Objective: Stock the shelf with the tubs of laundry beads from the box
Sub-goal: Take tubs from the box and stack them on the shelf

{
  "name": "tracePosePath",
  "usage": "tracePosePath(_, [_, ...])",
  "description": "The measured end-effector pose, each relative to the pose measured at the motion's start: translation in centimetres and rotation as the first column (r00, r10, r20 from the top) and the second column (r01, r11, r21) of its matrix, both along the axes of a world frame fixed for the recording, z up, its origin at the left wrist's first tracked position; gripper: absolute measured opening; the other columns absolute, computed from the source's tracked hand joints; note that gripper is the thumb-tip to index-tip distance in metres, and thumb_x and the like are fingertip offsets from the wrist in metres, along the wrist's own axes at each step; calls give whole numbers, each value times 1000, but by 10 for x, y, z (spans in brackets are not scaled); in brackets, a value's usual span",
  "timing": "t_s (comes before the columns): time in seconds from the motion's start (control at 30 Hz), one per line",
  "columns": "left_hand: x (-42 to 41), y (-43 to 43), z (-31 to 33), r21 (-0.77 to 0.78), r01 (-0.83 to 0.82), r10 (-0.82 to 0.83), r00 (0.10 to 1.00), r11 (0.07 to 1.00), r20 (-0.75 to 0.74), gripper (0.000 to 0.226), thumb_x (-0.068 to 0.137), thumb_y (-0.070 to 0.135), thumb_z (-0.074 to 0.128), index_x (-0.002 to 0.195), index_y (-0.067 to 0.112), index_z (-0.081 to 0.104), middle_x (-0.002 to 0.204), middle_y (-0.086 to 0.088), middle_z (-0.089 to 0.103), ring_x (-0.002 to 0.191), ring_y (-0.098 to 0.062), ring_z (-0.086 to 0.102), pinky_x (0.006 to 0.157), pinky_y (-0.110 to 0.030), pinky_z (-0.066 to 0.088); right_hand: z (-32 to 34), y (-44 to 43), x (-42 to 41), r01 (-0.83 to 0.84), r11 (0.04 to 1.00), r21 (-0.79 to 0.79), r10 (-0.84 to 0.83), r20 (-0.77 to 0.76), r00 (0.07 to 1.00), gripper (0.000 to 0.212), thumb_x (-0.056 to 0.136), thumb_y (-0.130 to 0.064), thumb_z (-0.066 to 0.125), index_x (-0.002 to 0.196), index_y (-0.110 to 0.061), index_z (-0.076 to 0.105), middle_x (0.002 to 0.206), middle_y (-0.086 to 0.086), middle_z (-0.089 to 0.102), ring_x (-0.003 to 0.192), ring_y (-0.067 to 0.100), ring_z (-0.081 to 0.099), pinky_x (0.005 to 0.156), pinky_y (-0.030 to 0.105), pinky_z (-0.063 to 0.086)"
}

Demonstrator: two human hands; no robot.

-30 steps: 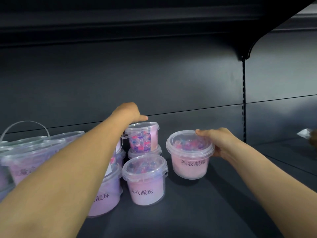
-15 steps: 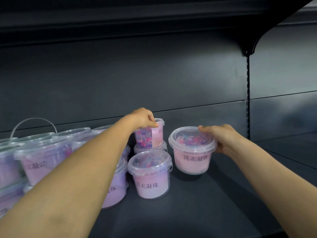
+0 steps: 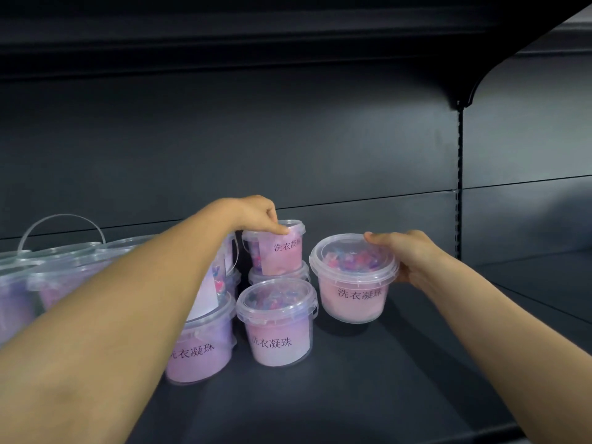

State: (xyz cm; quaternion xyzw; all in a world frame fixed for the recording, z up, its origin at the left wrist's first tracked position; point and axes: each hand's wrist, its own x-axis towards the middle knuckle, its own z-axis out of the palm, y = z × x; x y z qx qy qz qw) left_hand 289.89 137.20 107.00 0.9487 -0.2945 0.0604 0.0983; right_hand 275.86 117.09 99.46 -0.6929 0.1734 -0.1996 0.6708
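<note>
Head view: left fingers pinch the rim of the stacked tub. Right fingers clamp the lid edge of the lone tub on the shelf. Bare shelf lies to their right and toward the front.

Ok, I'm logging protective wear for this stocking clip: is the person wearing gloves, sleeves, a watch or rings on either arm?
No. The left hand and right hand are ungloved, and no rings show on the fingers in view. The left forearm and right forearm are uncovered as far as the frame shows: no sleeve, watch or bracelet.
</note>
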Motion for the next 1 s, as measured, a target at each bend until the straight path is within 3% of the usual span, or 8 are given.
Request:
tracePosePath(0.07, [0, -9, -9, -51, 20, -18, 999, 999, 40, 44, 85, 44, 60, 117, 14, 57, 120, -1, 53, 114, -20, 51, 101, -35, 41, 0, 0, 0, -2, 1000, -4, 2, -1, 1000, 24, 83, -19, 71, 92, -1, 58, 78, 13, 62, 57, 22, 59, 42, 26, 53])
tracePosePath(0.13, [4, -13, -19, -47, 47, -43, 997, 998, 67, 44, 85, 41, 62, 122, 16, 56, 128, -4, 54, 118, -22, 51, 102, -36, 41, 0, 1, 0, 1, 1000, -3, -1, 7, 1000, 24, 83, -19, 71, 92, -1, 58, 79, 13, 62, 59, 23, 59, 47, 28, 52])
tracePosePath(0.3, [10, -4, -16, -44, 73, -73, 997, 996, -1, 35, 82, 23, 70, 115, 14, 61, 123, -5, 60, 113, -22, 56, 99, -35, 45, -1, -2, 2, 5, 1000, 17, -6, 34, 999, 30, 82, -19, 72, 100, 2, 60, 79, 13, 63, 60, 24, 60, 49, 27, 51])
tracePosePath(0.47, [12, -6, -5, 79, 84, -83, 996, 993, -8, 32, 79, 19, 72, 109, 12, 61, 120, -5, 60, 114, -23, 55, 102, -42, 42, -3, 2, 1, 0, 1000, -9, 0, 19, 1000, 21, 83, -19, 71, 85, -1, 60, 72, 10, 61, 53, 20, 57, 36, 19, 46])
tracePosePath(0.73, [11, 5, -2, 36, 97, -91, 986, 995, -140, 29, 80, 7, 70, 104, 14, 57, 121, -8, 64, 117, -24, 57, 104, -34, 40, 0, 5, 3, 1, 1000, -9, -1, 24, 1000, 21, 83, -19, 71, 84, -1, 60, 73, 11, 61, 54, 21, 58, 35, 20, 46])
tracePosePath(0.87, [11, 7, -2, 24, 98, -93, 982, 995, -162, 28, 81, 5, 69, 101, 17, 54, 122, -8, 64, 118, -24, 56, 97, -33, 41, 1, 5, 3, 1, 1000, -18, -1, 27, 1000, 28, 82, -19, 72, 96, 2, 62, 74, 11, 62, 55, 21, 58, 36, 20, 47])
tracePosePath(1.0, [10, 7, -2, 54, 98, -90, 986, 994, -143, 25, 80, 6, 70, 86, 23, 53, 120, -7, 64, 117, -25, 56, 106, -42, 39, 2, 3, 4, 18, 1000, -10, -17, 40, 999, 37, 81, -20, 73, 105, 5, 61, 75, 11, 62, 56, 22, 59, 41, 23, 49])
